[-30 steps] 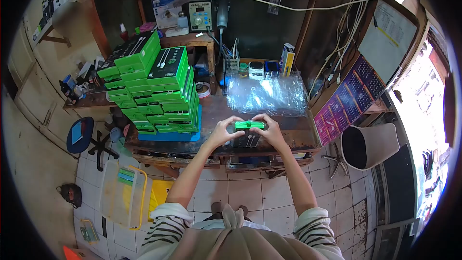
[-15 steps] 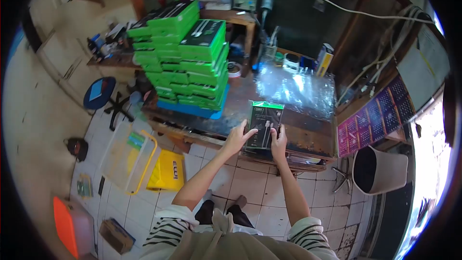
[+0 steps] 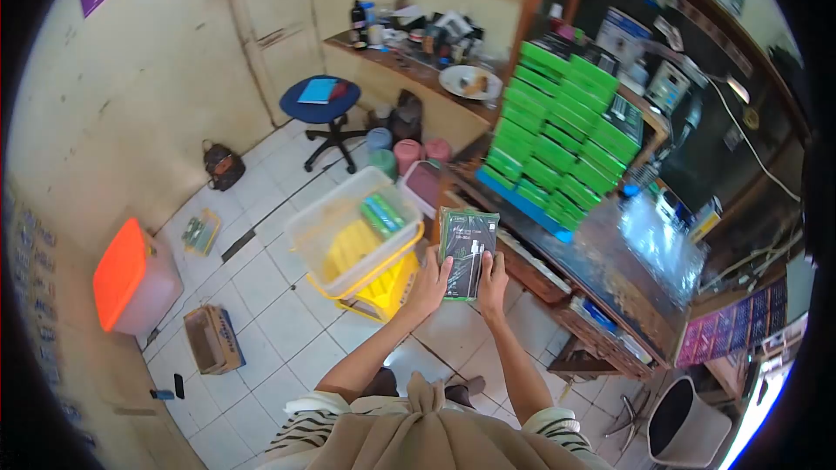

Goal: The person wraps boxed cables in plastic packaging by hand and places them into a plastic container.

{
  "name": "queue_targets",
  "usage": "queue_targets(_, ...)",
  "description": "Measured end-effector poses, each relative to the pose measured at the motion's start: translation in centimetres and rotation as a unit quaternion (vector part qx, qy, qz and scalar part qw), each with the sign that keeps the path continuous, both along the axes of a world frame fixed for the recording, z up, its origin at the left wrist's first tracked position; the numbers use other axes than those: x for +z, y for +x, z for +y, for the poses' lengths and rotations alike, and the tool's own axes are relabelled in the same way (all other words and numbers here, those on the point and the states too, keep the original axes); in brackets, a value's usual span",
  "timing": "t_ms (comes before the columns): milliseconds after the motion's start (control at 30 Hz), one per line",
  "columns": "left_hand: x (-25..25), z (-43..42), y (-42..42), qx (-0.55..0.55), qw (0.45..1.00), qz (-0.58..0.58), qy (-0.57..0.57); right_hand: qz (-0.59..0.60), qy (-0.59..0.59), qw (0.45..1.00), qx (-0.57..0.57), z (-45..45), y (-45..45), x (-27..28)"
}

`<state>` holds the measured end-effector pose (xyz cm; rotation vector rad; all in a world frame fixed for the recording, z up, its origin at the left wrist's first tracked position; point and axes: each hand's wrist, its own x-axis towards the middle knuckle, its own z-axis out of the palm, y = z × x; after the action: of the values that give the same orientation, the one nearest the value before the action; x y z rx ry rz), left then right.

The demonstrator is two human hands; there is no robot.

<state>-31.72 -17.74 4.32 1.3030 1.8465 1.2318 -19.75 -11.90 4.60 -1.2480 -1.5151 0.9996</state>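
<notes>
A flat black-and-green cable box (image 3: 464, 248), with a picture of a white cable on its front, is held upright before me. My left hand (image 3: 430, 283) grips its left edge, thumb on the front. My right hand (image 3: 492, 282) closes on the lower right edge, its thumb also on the front. The fingers behind the box are hidden. Beyond it, a tall stack of similar green boxes (image 3: 557, 135) stands on a blue base (image 3: 533, 202) on the wooden workbench (image 3: 601, 274). To the left, a clear plastic bin (image 3: 326, 252) holds a few green packs (image 3: 381, 214).
A yellow container (image 3: 383, 292) is under the clear bin. An orange-lidded box (image 3: 122, 270) and an open cardboard box (image 3: 213, 339) are on the tiled floor. A blue stool (image 3: 300, 107) stands by the wall; a white chair (image 3: 688, 426) is at lower right. Clear plastic wrap (image 3: 653, 239) covers part of the bench.
My view has turned left, bringing the bin and floor boxes nearer the middle. Both hands still hold the cable box, now nearer the bin and past the bench's left part.
</notes>
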Motion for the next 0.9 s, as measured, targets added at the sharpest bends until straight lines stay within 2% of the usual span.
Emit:
queue_targets(33, 0.0, -1.2, -2.3, -0.004, 0.999, -0.038, 0.025, -0.008, -0.011, 1.000, 0.010, -0.5, -2.4, -0.1)
queue_targets(233, -1.5, -6.5, -13.0, 0.089, 0.994, -0.053, 0.036, -0.080, 0.011, 0.988, 0.131, -1.9, -14.6, -1.8)
queue_targets(300, -2.8, -7.3, -15.7, 0.139, 0.990, -0.028, 0.019, -0.160, -0.012, 0.963, 0.217, -2.8, -17.0, -0.7)
queue_targets(367, -3.4, -7.8, -17.6, 0.162, 0.985, -0.060, 0.005, -0.154, 0.027, 0.956, 0.248, -2.2, -18.4, -2.8)
queue_targets(433, -4.4, -8.0, -19.3, 0.162, 0.985, -0.046, -0.027, -0.190, 0.046, 0.934, 0.299, -1.9, -19.7, -2.8)
queue_targets(500, -5.1, -7.7, -20.5, 0.162, 0.984, -0.058, -0.035, -0.207, 0.036, 0.927, 0.312, -1.0, -21.3, -3.3)
queue_targets(567, -7.3, -7.2, -21.4, 0.161, 0.983, -0.071, -0.048, -0.222, 0.079, 0.918, 0.319, 0.3, -22.7, -5.0)
queue_targets(633, -9.1, -6.6, -22.4, 0.134, 0.989, 0.012, -0.056, -0.232, 0.078, 0.912, 0.329, 1.1, -24.1, -5.4)
queue_targets(667, -10.1, -6.1, -22.9, 0.142, 0.983, 0.063, -0.094, -0.258, 0.070, 0.906, 0.329, 1.7, -24.8, -6.1)
queue_targets(700, -11.0, -5.4, -23.6, 0.145, 0.983, 0.060, -0.100, -0.284, 0.061, 0.899, 0.328, 2.5, -25.4, -6.7)
queue_targets(767, -13.3, -3.8, -24.9, 0.119, 0.992, 0.036, -0.016, -0.291, 0.046, 0.892, 0.343, 3.5, -26.6, -6.9)
queue_targets(800, -13.4, -2.9, -25.3, 0.119, 0.992, 0.031, -0.025, -0.297, 0.038, 0.887, 0.352, 3.9, -27.1, -7.4)
queue_targets(867, -13.6, -0.7, -25.9, 0.092, 0.977, -0.174, -0.077, -0.309, 0.053, 0.880, 0.356, 5.1, -28.0, -10.8)
queue_targets(900, -14.1, 0.5, -25.9, 0.094, 0.976, -0.177, -0.081, -0.318, 0.081, 0.875, 0.357, 6.1, -28.6, -12.4)
